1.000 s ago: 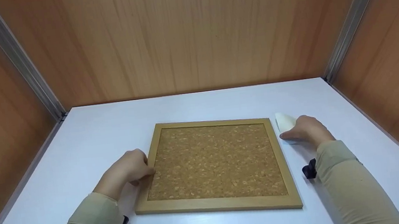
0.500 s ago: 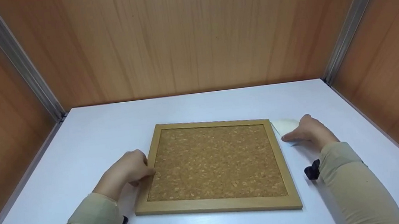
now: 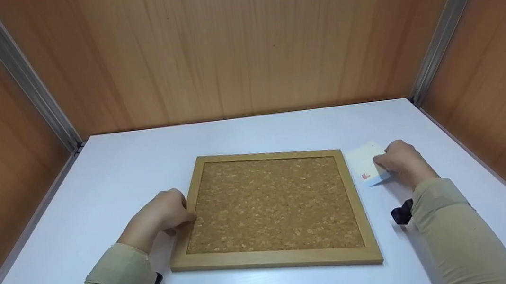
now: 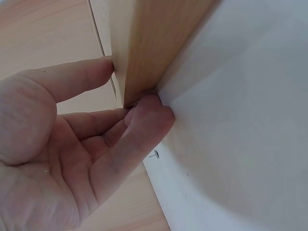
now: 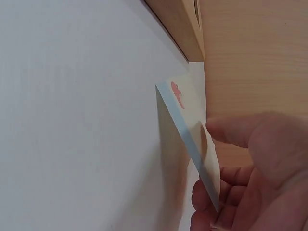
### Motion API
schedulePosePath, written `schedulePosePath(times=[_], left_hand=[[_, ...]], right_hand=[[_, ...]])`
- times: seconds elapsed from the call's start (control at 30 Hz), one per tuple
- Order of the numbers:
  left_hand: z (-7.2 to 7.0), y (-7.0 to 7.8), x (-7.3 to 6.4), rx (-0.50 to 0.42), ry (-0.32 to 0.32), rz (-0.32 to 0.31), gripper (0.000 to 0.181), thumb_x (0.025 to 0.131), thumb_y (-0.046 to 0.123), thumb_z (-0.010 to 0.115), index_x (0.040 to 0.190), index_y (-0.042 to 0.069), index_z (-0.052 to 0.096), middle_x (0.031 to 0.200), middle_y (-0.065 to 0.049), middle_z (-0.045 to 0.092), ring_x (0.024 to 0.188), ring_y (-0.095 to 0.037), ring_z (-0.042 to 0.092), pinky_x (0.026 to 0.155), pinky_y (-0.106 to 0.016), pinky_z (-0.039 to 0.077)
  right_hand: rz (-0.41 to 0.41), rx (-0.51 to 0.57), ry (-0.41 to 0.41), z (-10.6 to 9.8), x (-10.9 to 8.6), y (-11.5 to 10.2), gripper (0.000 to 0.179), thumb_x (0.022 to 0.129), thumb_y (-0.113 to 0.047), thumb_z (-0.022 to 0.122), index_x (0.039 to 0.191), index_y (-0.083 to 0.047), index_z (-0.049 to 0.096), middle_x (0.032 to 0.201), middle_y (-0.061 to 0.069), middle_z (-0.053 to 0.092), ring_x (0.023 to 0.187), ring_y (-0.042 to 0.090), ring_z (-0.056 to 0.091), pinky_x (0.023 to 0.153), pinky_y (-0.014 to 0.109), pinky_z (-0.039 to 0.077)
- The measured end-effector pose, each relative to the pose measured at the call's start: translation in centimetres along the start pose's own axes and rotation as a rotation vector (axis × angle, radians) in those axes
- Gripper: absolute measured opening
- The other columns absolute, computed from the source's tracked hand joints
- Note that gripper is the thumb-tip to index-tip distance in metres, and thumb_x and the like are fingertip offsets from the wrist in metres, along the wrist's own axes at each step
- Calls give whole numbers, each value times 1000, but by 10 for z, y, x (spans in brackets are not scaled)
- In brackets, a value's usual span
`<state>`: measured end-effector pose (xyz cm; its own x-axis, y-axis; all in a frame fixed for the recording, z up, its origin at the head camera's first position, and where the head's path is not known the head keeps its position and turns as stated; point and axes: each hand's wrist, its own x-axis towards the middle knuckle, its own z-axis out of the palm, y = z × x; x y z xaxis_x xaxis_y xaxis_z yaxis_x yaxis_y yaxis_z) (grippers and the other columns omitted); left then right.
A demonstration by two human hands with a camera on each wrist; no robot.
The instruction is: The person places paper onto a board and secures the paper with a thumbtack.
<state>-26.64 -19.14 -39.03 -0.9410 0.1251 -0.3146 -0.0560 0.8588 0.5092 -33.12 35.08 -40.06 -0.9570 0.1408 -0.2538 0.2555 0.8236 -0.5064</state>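
Note:
A cork board with a light wooden frame lies on the white table. My left hand grips its left side; in the left wrist view the thumb is against the frame's face and fingertips reach to its underside. To the right of the board, my right hand pinches a cream paper note between thumb and fingers. In the right wrist view the note is slightly bent and tilted, with a blue strip along one edge and a pink printed figure. It is close beside the board's right side.
A small metal tack is on the table beyond my left fingers in the left wrist view. Wood-grain panels with grey metal corner posts enclose the table's back and both sides.
My right hand has shifted slightly right, and the note has turned so its pink figure and blue edge show. My left hand and the board stay in place.

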Motion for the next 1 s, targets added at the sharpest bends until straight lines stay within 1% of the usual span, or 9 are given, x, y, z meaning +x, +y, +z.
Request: schedulePosePath(times=[0.1,0.17,0.2,0.33,0.5,0.73,0.8,0.93,1.0], left_hand=[[0,-1,-1,0,-3,6,27,94,14,74,102,-9,66,82,-13,65,70,-24,69,60,-34,61],[0,-1,-1,-2,-4,4,27,94,15,74,102,-9,66,82,-13,65,71,-24,69,60,-34,61],[0,-1,-1,-2,-6,6,26,94,14,73,102,-9,66,82,-13,65,71,-24,69,60,-34,61],[-1,-1,1,-5,-10,2,23,94,14,73,99,-8,66,81,-13,65,70,-23,69,60,-34,61],[-1,-2,2,-1,-10,10,18,94,13,73,91,-5,67,79,-13,65,68,-23,69,59,-34,61],[-1,1,-2,-4,-6,11,19,94,11,72,96,-7,66,80,-13,65,69,-23,69,61,-34,61],[-1,1,-3,-8,-5,15,19,93,10,72,97,-8,66,80,-13,65,70,-23,69,61,-35,61],[0,2,-4,-15,1,14,20,93,10,72,98,-8,66,81,-13,65,70,-23,69,61,-35,61],[0,1,-4,-13,2,11,20,93,11,72,97,-8,66,81,-13,65,70,-23,69,61,-35,61]], right_hand=[[-15,11,26,-3,2,1,58,93,-22,55,134,19,47,130,37,52,104,39,56,82,43,55],[-10,42,32,-5,3,1,54,94,-20,57,133,17,49,128,34,53,101,36,57,75,37,54],[-4,66,26,-7,2,0,53,95,-20,58,133,16,49,127,32,53,101,35,56,75,36,53],[8,161,1,-12,0,-2,49,99,-22,59,136,10,49,129,25,51,105,32,52,80,37,50],[4,218,-9,-19,-5,-6,50,100,-25,58,139,6,47,133,23,48,109,31,50,85,38,51],[-38,325,36,-27,-11,-10,50,98,-26,62,137,2,49,122,15,52,101,26,52,81,36,51],[-53,359,50,-29,-12,-11,50,99,-27,63,138,1,50,124,15,53,102,26,54,81,35,51],[-73,411,64,-33,-17,-16,54,100,-32,63,141,0,48,131,16,52,108,28,56,85,37,51],[-84,433,73,-35,-20,-19,56,100,-34,64,142,-1,47,131,17,53,109,29,57,86,37,51]])
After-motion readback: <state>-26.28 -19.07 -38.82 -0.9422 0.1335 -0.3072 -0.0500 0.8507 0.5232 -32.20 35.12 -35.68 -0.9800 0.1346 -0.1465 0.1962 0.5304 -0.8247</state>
